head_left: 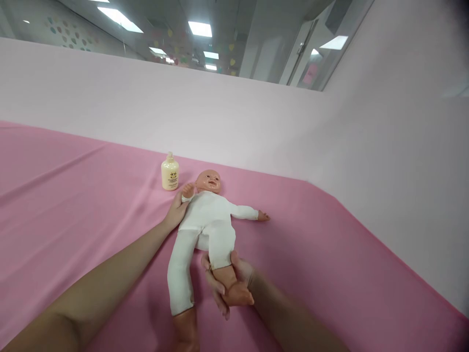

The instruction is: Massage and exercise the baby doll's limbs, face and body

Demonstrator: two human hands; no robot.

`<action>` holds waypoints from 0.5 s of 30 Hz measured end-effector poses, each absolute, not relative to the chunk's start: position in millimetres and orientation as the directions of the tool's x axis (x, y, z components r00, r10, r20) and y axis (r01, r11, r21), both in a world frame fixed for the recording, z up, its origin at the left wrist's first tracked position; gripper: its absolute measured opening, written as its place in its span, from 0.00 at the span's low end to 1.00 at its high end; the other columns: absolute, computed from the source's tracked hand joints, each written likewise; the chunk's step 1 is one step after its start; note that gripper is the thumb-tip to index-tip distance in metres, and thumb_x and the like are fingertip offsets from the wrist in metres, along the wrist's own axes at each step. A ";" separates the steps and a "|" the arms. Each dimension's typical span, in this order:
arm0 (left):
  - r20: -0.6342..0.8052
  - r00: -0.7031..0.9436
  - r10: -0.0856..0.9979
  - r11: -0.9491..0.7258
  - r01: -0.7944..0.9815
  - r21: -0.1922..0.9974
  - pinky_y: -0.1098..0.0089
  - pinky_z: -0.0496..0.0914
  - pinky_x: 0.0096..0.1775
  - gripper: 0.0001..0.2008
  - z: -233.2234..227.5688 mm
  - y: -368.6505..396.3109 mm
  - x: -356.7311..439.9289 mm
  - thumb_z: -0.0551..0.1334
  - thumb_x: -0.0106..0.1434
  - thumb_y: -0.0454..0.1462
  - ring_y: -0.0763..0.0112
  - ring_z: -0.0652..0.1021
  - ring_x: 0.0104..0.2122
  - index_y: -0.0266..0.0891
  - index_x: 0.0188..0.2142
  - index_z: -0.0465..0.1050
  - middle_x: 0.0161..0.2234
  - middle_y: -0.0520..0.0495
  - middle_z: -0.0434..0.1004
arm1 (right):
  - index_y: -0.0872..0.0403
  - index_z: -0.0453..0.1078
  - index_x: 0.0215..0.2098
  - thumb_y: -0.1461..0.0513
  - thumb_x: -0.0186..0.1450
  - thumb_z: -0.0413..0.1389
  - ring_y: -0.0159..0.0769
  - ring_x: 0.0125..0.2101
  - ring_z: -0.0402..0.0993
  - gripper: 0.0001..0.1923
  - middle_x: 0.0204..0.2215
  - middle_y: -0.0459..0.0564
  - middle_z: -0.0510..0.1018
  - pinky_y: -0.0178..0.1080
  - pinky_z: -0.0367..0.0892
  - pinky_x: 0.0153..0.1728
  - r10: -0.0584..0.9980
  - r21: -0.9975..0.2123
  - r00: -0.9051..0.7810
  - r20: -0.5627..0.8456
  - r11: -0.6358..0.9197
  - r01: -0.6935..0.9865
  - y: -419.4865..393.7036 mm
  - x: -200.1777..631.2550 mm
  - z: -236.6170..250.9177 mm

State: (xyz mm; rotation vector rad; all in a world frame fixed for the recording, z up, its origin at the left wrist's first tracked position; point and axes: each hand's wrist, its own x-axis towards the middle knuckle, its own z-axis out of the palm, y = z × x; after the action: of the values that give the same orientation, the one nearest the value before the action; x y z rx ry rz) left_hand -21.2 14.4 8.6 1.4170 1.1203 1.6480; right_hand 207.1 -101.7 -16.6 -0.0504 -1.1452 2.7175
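A baby doll point(207, 215) in a white bodysuit lies on its back on the pink sheet point(73, 205), head toward the pale wall point(234, 112). The right hand point(229, 283) cups the doll's bare foot and ankle from below, its fingers point(216, 291) curled up around the heel and closed on it, so that leg is raised and bent. The doll's other leg stretches flat just beside those fingers, toward the viewer. The left hand point(177, 211) rests against the doll's side under its raised arm; its fingers are tucked behind the torso, so whether they are spread I cannot tell. Just beyond the left fingertips stands a cream lotion bottle point(170, 172), upright, clear of the doll's head.
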 end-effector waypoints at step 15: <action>0.179 -0.356 0.917 -0.242 -0.140 0.960 0.60 0.68 0.59 0.28 2.7 24.0 -27.2 0.67 0.57 0.37 0.59 0.73 0.57 0.44 0.56 0.61 0.56 0.42 0.72 | 0.54 0.64 0.55 0.61 0.49 0.75 0.42 0.37 0.83 0.40 0.40 0.54 0.80 0.42 0.75 0.41 -0.317 -0.832 -0.943 0.100 -0.546 0.095 -93.1 198.5 -11.1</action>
State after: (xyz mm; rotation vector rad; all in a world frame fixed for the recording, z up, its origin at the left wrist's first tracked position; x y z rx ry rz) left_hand -27.2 24.0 2.7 1.0395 1.2045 1.7088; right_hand 198.5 -93.1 -11.1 0.4093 -1.5699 2.9641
